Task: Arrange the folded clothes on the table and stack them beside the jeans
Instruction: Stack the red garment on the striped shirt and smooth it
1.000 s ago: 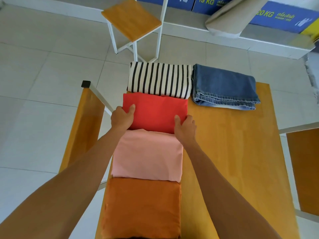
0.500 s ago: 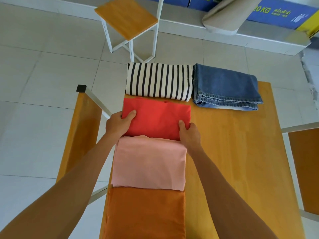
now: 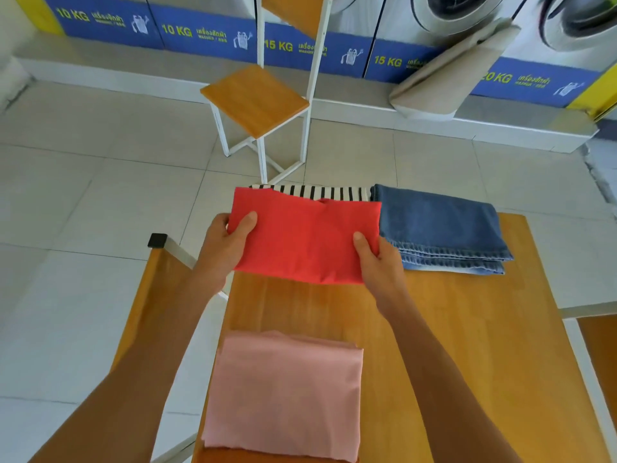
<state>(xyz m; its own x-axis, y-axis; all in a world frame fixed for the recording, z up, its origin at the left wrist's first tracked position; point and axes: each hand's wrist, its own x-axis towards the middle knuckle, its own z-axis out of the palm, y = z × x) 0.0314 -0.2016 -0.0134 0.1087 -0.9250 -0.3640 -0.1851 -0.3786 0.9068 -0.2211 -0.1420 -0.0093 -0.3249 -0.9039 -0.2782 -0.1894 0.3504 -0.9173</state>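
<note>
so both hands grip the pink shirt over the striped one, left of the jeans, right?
Not the pink shirt; it lies untouched on the table. In the head view both hands, left and right, grip the red shirt over the striped one, left of the jeans.

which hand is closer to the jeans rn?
Right. The right hand grips the red cloth's right edge, right beside the jeans. The left hand grips the cloth's opposite edge, a full cloth-width further away.

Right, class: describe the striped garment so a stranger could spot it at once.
Start at the wooden table and go to its far edge. Left of the folded jeans lies the striped garment, mostly hidden behind the red cloth; it alone has black-and-white stripes.
</note>
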